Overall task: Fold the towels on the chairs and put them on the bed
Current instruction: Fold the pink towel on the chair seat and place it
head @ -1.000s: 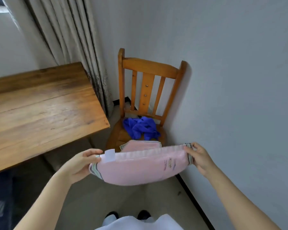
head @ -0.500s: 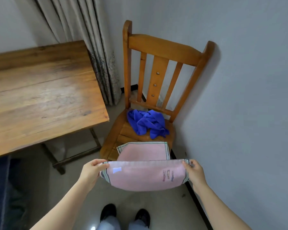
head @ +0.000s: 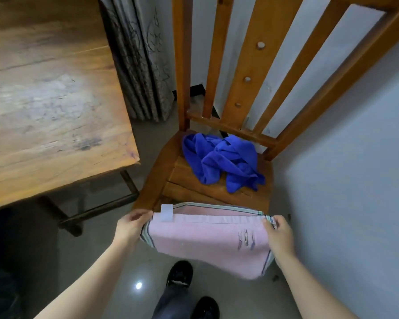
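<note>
A pink towel point(head: 207, 242) with striped edges and a white label hangs doubled over at the front edge of a wooden chair point(head: 219, 189). My left hand point(head: 130, 227) pinches its upper left corners and my right hand point(head: 278, 236) pinches its upper right corners. The far layer of the towel touches the seat's front edge. A crumpled blue towel point(head: 221, 162) lies loose at the back of the seat, apart from both hands. No bed is in view.
A wooden table point(head: 51, 107) stands to the left, its corner close to the chair. A patterned curtain point(head: 141, 63) hangs behind it. A white wall point(head: 355, 180) runs along the right. My shoes point(head: 180, 272) stand on the grey floor below the towel.
The view has closed in on the chair and tilted down. The towel, held at both ends throughout, has come lower and nearer the seat's front edge.
</note>
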